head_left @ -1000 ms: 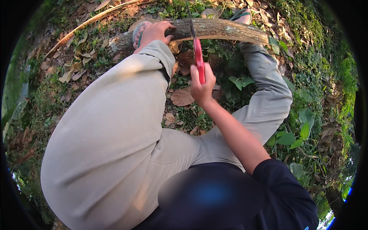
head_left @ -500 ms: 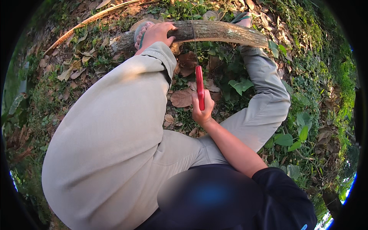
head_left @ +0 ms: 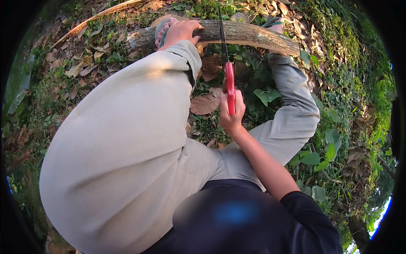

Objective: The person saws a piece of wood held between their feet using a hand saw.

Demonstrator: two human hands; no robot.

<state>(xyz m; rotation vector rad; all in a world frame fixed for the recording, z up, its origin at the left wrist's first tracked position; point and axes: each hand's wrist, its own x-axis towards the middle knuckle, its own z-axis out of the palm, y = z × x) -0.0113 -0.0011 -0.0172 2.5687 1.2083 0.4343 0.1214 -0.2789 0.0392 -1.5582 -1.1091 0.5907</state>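
Observation:
A thick, bark-covered log (head_left: 253,34) lies crosswise on the ground at the far side, between my two feet. Near its left end my left hand (head_left: 182,33) grips it, with the fingers over the top and the thumb on the near side. My right hand (head_left: 232,112) is closed around the red handle of a handsaw (head_left: 229,80). The saw's thin dark blade runs away from me across the log, just right of my left hand, and its tip sticks out beyond the far side. How deep the blade sits in the wood I cannot tell.
My left foot (head_left: 162,31), in a sandal, presses by the log's left part; my right foot (head_left: 277,25) is behind its right part. Dry leaves (head_left: 205,104) and green plants (head_left: 267,96) cover the ground. A long pale stalk (head_left: 95,17) lies at the far left.
My right hand has pushed the saw away from me, so the handle is nearer the log and more blade shows beyond it. My left hand stays on the log. The view has shifted slightly.

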